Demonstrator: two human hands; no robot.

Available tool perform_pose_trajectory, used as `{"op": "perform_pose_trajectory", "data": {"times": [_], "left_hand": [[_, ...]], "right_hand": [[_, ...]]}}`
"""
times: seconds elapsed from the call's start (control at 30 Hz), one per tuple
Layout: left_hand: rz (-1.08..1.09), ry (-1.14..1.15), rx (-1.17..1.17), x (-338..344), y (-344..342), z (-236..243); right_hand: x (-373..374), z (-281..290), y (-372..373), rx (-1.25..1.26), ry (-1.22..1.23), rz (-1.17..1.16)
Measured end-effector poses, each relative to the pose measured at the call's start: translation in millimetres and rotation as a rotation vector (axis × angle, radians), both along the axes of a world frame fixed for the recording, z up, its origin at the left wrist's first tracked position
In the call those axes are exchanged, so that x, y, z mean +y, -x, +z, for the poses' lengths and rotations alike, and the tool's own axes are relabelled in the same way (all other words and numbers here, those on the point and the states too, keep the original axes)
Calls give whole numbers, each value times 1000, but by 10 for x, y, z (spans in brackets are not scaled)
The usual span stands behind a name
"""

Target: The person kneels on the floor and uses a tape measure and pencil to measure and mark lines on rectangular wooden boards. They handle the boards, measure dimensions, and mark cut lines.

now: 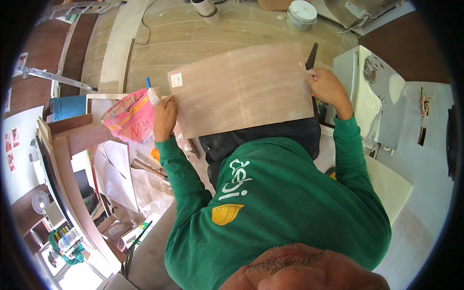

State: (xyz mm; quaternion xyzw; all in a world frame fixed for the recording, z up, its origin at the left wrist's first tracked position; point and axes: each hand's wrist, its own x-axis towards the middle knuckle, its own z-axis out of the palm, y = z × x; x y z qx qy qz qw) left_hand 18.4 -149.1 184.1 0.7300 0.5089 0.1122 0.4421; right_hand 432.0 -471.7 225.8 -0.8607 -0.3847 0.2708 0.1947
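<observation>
A wide, light-brown wooden board [241,92] with a small white label lies across my lap on dark trousers. My left hand [165,116] is closed on the board's left edge, beside a pink plastic bag [126,118] and a blue-tipped tool [148,83]. At the opposite edge, my right hand [325,86] has its fingers closed on the board. A dark, blade-like tool [311,55] sticks up just behind it; I cannot tell whether my fingers touch that.
An aluminium ladder [58,79] and wooden framing [63,145] stand left. Buckets [301,17] sit on the tiled floor [188,38] ahead. A white appliance-like unit [367,96] is at right, scattered materials [116,179] at lower left. Another person [72,256] shows far lower left.
</observation>
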Motion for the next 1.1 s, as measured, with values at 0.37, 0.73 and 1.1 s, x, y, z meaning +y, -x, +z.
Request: {"op": "perform_pose_trajectory", "data": {"times": [0.37,0.73,1.1], "left_hand": [[-85,-114,38,129,222,-408],[-170,-401,285,-3,-39,-203],[-318,-742,50,-636,-1168,-129]], "right_hand": [[54,-119,-9,32,-51,-44],[-29,-112,-20,101,-14,-69],[-188,73,377,-88,-56,-207]]}}
